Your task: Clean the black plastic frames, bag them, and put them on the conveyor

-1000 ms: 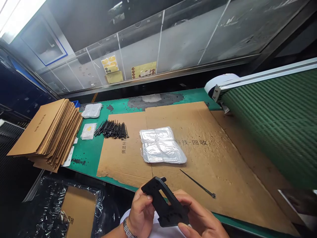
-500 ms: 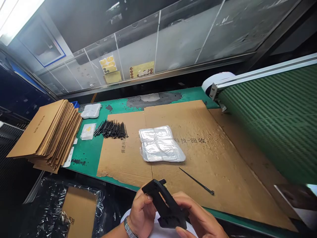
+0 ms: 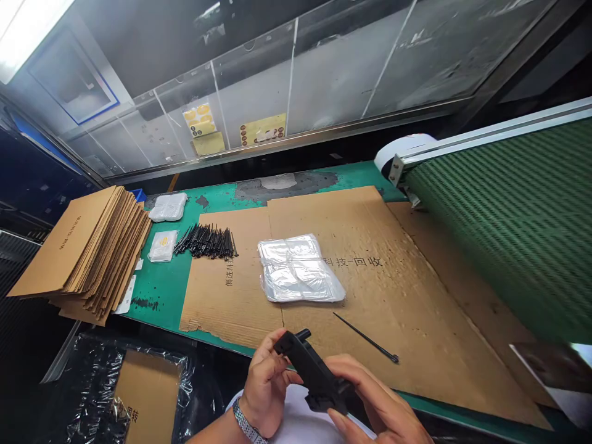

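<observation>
A person stands at the near edge of a large flattened cardboard sheet (image 3: 393, 320), holding a black moulded plastic piece (image 3: 312, 376) in both hands, just off that sheet's near edge and tilted diagonally. A short stub (image 3: 303, 334) sticks up from its far end.

The left hand (image 3: 266, 385), with a metal link wristwatch (image 3: 250, 420) on its wrist, has its fingers wrapped over the far end of the piece, pressed together and gripping it. The right hand (image 3: 374, 394) curves around the near end, its fingers slightly spread and pressed along the piece's side. How the thumbs sit behind the plastic is hidden.

On the cardboard sheet, a flat stack of clear plastic bags (image 3: 300, 269) lies near the middle, and a single black cable tie (image 3: 365, 337) lies alone between that stack and the right hand. Printed Chinese characters run across the cardboard just beside the stack.

Past the sheet's left edge, a bundle of black cable ties (image 3: 206, 242) lies partly on the cardboard and partly on the green-topped tabletop (image 3: 157, 290). Further left of the sheet are two small white packets (image 3: 167, 207) and a tall stack of flat cardboard blanks (image 3: 83, 259). Beyond its right edge runs a green conveyor belt (image 3: 499, 228). Below the sheet's near left corner, a cardboard piece (image 3: 148, 394) sits on crumpled black plastic film (image 3: 87, 382).
</observation>
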Demonstrator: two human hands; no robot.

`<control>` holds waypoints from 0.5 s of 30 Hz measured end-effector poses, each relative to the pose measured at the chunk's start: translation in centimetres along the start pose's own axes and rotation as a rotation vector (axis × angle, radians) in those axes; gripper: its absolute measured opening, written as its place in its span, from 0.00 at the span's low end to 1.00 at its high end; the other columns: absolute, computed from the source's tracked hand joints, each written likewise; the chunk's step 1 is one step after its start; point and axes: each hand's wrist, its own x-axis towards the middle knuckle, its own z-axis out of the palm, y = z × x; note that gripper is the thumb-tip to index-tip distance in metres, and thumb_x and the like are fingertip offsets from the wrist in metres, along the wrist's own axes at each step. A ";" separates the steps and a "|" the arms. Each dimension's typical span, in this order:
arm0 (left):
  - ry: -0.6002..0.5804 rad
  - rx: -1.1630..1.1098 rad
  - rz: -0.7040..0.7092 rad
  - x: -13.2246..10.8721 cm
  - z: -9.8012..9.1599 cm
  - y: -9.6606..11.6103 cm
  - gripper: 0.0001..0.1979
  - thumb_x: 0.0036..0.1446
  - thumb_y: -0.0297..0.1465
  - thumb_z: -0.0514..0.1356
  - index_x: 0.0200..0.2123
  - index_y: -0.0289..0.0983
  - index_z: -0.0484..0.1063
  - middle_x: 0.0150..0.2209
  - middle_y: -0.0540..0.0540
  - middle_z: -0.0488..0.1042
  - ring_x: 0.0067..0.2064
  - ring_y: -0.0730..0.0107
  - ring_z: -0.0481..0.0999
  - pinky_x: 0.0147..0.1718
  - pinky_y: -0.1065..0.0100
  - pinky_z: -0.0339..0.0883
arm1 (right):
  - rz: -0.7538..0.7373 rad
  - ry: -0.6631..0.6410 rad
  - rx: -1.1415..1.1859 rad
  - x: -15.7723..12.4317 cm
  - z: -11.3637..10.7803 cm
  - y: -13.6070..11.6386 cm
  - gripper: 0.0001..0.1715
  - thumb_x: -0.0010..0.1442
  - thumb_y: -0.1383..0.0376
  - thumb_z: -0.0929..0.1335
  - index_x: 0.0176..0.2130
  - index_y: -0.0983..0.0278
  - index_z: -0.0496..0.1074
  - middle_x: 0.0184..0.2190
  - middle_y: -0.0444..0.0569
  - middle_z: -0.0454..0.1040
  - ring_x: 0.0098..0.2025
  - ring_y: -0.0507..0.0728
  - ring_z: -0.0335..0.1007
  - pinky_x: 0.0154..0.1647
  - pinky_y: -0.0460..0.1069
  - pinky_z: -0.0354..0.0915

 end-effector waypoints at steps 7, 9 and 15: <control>0.325 0.076 -0.033 2.4 -2.2 -0.7 0.28 0.34 0.27 0.62 0.45 0.32 0.65 0.42 0.42 0.68 0.37 0.71 0.67 0.32 0.71 0.58 | 0.144 0.013 -0.179 2.0 0.6 9.6 0.13 0.61 0.60 0.59 0.36 0.66 0.66 0.20 0.45 0.71 0.19 0.56 0.68 0.17 0.47 0.66; 0.345 0.067 -0.030 2.8 -2.7 -0.8 0.29 0.34 0.27 0.63 0.44 0.32 0.64 0.42 0.43 0.67 0.36 0.71 0.67 0.32 0.71 0.58 | 0.088 0.021 -0.254 2.5 0.7 10.7 0.10 0.58 0.62 0.60 0.33 0.65 0.67 0.20 0.46 0.71 0.20 0.56 0.68 0.17 0.48 0.67; 0.146 -0.068 -0.120 2.6 -2.5 0.4 0.28 0.40 0.42 0.65 0.43 0.31 0.66 0.37 0.39 0.72 0.34 0.65 0.71 0.34 0.67 0.61 | -0.279 -0.081 -0.394 1.1 1.1 8.0 0.17 0.55 0.70 0.62 0.44 0.63 0.72 0.38 0.53 0.74 0.42 0.62 0.70 0.41 0.57 0.69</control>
